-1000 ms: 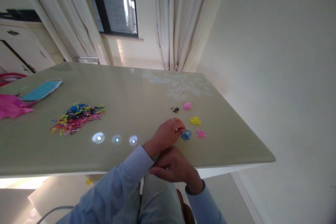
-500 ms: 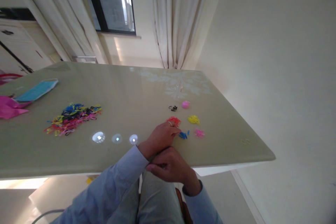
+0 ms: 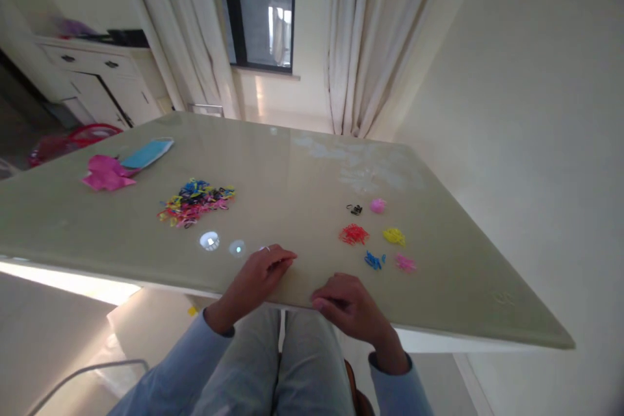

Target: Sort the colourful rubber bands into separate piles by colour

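My left hand [image 3: 258,279] is over the front part of the table, its fingers pressed together and pointing right; anything between them is too small to see. By the front edge, my right hand [image 3: 347,304] is curled with thumb against fingers, and its inside is hidden. The right hand is nearest to a small heap of blue rubber bands [image 3: 373,260]. Around that lie heaps of red rubber bands [image 3: 353,234], yellow rubber bands [image 3: 394,236], pink rubber bands [image 3: 405,263] and black rubber bands [image 3: 355,209]. A mixed pile of rubber bands [image 3: 195,203] lies left of my left hand.
A purplish-pink clump [image 3: 378,206] sits beside the black bands. At the left of the table [image 3: 292,201] are a blue face mask [image 3: 149,153] and a crumpled pink sheet [image 3: 108,173]. A wall [image 3: 536,143] runs along the right side.
My left hand has drawn back leftward from the red and blue heaps, uncrossing from my right hand. The right hand stays curled near the table edge. The view has turned left.
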A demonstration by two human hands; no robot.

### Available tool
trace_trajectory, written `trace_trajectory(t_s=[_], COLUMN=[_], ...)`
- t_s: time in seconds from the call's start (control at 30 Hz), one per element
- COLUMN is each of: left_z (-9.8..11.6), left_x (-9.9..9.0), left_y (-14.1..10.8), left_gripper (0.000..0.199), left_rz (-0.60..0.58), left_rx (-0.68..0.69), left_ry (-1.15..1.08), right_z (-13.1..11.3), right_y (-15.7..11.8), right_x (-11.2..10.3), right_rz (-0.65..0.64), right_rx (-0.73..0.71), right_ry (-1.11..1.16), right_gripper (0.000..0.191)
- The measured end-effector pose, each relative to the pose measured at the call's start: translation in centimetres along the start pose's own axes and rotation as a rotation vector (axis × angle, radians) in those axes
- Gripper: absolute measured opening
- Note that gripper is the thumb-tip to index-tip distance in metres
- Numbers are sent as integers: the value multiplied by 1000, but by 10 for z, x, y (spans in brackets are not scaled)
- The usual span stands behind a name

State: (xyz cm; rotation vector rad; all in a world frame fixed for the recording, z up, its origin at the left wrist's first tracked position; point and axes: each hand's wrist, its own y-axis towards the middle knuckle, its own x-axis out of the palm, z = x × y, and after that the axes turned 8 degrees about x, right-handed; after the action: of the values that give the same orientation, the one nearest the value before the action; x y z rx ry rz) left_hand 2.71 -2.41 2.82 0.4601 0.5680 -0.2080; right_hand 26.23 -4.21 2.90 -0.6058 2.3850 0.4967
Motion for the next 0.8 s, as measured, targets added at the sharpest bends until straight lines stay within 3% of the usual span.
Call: trace_trajectory(t_s=[0.1, 0.23, 0.3, 0.4, 0.63, 0.8], left_z=[-14, -25, -28, -29, -20, -17], left_x=[-21, -40, -43, -38, -21, -21], left_y=[-18, -31, -33, -34, -29, -28], left_gripper=[22, 22, 22, 22, 23, 23], left_rz=[119, 285, 323, 313, 193, 161], left_rx=[-50, -87, -92, -75, -91, -93], left_ry=[56, 71, 28, 35, 379, 436], right_z=[2, 4, 2, -8, -40, -44], right_y=[1, 11, 21, 44, 138, 227], right_x=[-2, -8, -9, -6, 27, 61], right_rz=[-17, 13, 39, 6, -122, -41], right_rx=[85, 333, 420, 430, 289, 213], right_ry=[106, 301, 308, 279, 220, -122], right_gripper=[35, 43, 45, 40, 33, 29])
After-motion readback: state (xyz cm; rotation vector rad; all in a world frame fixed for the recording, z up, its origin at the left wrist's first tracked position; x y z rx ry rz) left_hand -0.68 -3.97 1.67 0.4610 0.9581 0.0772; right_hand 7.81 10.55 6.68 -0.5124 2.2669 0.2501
